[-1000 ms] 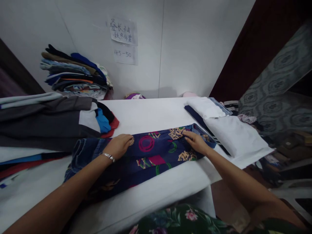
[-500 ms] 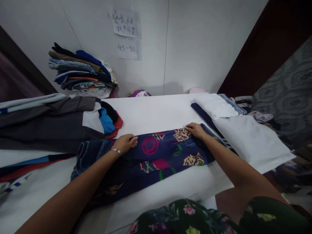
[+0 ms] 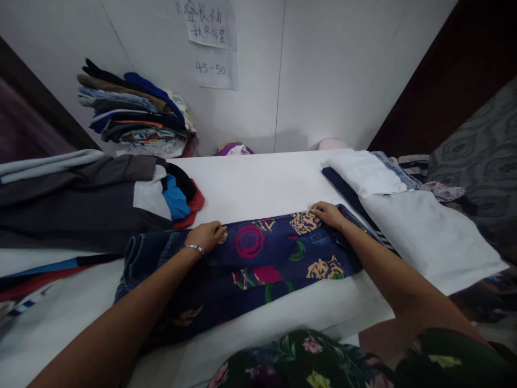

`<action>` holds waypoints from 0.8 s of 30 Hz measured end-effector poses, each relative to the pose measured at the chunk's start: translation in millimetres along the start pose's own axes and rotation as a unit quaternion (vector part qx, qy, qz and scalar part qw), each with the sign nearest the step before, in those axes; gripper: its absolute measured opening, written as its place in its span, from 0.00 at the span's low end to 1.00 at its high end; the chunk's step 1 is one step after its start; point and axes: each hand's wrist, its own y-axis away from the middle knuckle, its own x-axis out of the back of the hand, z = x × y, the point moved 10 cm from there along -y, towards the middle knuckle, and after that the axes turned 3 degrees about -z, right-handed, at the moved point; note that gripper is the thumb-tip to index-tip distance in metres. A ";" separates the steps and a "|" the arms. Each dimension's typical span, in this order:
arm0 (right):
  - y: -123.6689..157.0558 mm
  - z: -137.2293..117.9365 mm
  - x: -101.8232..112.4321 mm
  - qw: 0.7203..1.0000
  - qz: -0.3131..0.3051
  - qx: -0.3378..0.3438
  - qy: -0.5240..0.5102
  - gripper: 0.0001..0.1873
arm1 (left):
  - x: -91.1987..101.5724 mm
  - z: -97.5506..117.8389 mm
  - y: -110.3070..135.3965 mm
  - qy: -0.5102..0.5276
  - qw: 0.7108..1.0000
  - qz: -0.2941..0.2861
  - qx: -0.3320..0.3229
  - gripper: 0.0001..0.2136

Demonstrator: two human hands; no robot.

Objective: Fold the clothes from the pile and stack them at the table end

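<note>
A dark blue garment (image 3: 278,245) with pink rings, green arcs and tan motifs lies lengthwise before me. At its left end are layers of denim (image 3: 139,258); a small denim patch shows near its right end. My left hand (image 3: 205,236), with a bracelet at the wrist, has its fingers closed on the far edge, left of the pink ring. Farther right along that same edge, my right hand (image 3: 326,213) pinches the cloth beside a tan motif. Both thumbs and fingertips are partly hidden. My left forearm covers part of the garment's near left side.
Dark grey clothing (image 3: 81,202) lies spread on the left, with blue and red pieces by it. A tall stack of folded clothes (image 3: 137,116) stands against the wall. White garments (image 3: 428,226) lie on the right of the white table (image 3: 258,178). Handwritten paper signs (image 3: 212,67) hang on the wall.
The view has tilted and shifted slightly, so the wall signs and stack sit higher. Both hands keep their hold on the garment's far edge, almost unmoved.
</note>
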 end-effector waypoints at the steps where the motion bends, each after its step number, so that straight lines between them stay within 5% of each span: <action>1: -3.3 1.1 -0.1 1.000 0.002 -0.008 0.028 0.10 | -1.0 0.6 -0.1 0.000 1.000 -0.003 0.000 0.18; 9: -6.3 0.4 0.2 0.997 0.020 -0.007 0.074 0.12 | 3.8 11.6 6.1 -0.020 0.998 0.036 -0.038 0.16; 15: 41.8 -64.0 17.0 0.988 0.101 0.113 0.029 0.21 | 30.0 21.6 25.1 0.018 0.982 0.151 -0.110 0.19; 20: 69.7 -88.8 -31.8 0.986 -0.050 0.125 0.094 0.30 | -11.6 28.4 41.7 -0.043 0.992 0.064 -0.104 0.27; 24: 70.7 -79.0 -46.4 0.983 -0.083 0.098 0.130 0.31 | -34.2 22.2 39.1 -0.062 0.995 0.023 -0.080 0.29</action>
